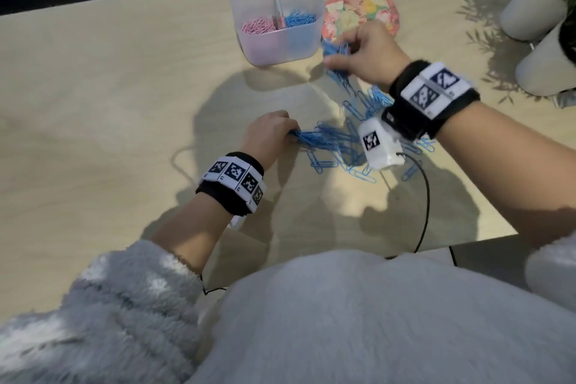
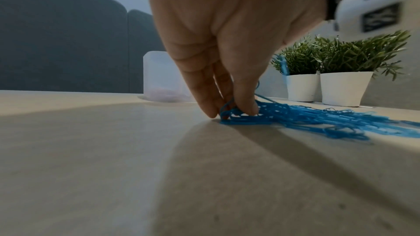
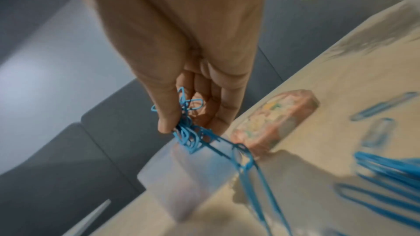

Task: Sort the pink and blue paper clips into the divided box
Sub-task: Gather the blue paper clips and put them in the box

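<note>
A translucent divided box (image 1: 308, 40) stands at the back of the table, pink clips (image 1: 257, 26) in its left half, blue clips (image 1: 299, 18) in its right. Loose blue paper clips (image 1: 339, 146) are scattered on the table between my hands. My left hand (image 1: 274, 131) pinches a bunch of blue clips (image 2: 245, 117) against the tabletop. My right hand (image 1: 364, 53), just right of the box, pinches a tangled cluster of blue clips (image 3: 188, 135) that hangs in a chain toward the table.
A flowered pink tray (image 1: 358, 11) lies right of the box. Two white plant pots (image 1: 536, 50) stand at the table's right edge. A black cable (image 1: 425, 212) runs off the near edge. A dark sofa (image 2: 63, 51) is behind the table.
</note>
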Available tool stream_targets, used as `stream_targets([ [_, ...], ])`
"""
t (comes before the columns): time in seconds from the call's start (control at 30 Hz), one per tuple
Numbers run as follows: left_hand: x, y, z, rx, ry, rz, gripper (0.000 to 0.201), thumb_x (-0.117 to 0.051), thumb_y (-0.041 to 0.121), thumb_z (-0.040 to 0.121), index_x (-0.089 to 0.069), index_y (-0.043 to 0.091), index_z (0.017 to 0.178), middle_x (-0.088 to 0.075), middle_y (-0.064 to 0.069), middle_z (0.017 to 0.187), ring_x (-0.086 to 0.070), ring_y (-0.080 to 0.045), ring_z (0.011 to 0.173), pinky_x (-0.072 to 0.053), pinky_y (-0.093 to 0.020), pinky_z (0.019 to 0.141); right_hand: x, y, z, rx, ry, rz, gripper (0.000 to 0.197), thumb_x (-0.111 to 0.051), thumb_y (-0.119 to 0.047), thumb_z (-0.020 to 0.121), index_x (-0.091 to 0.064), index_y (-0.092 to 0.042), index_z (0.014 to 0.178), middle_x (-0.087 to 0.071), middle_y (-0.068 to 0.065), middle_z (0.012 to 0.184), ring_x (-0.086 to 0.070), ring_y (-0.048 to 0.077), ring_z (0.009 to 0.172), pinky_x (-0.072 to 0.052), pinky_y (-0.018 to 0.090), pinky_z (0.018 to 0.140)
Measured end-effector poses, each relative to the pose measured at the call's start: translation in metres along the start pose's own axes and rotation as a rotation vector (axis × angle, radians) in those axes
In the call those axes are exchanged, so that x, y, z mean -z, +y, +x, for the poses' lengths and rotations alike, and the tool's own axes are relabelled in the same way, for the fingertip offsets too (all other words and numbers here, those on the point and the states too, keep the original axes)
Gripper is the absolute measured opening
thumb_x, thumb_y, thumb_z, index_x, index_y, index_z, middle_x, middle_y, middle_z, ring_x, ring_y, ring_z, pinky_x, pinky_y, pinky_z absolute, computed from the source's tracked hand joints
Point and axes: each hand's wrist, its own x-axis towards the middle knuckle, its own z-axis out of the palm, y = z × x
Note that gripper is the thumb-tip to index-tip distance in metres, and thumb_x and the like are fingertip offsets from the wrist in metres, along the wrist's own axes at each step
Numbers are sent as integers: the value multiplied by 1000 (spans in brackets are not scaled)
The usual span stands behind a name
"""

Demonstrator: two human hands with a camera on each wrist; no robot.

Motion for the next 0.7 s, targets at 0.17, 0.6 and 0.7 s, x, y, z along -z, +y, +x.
stream_targets([
  [0.17, 1, -6, -5, 8, 7, -67, 23, -56, 16, 89, -68, 7, 106, -64, -14, 103, -59, -35, 95, -46, -42, 79, 9, -33, 66, -21, 166, 125, 15, -76, -14, 75, -64, -12, 84, -62, 0, 74, -60, 0, 48, -50, 20, 51],
  [0.6, 28, -16, 0, 5, 153, -257, 17, -63, 11, 83, -70, 5, 98, -66, -18, 94, -61, -33, 90, -45, -37, 79, -22, -56, 123, -71, 155, -193, 24, -73, -20, 78, -54, -17, 63, -60, 2, 85, -64, 17, 84, -56, 27, 76],
  [0.7, 50, -16, 17, 21, 210, -249, 18, -61, 13, 86, -68, 5, 100, -68, -15, 99, -61, -30, 94, -41, -34, 79, -15, -54, 113, -22, 189, -148, 18, -60, -19, 85, -69, -5, 79, -60, 6, 82, -55, 11, 65, -47, 23, 68],
])
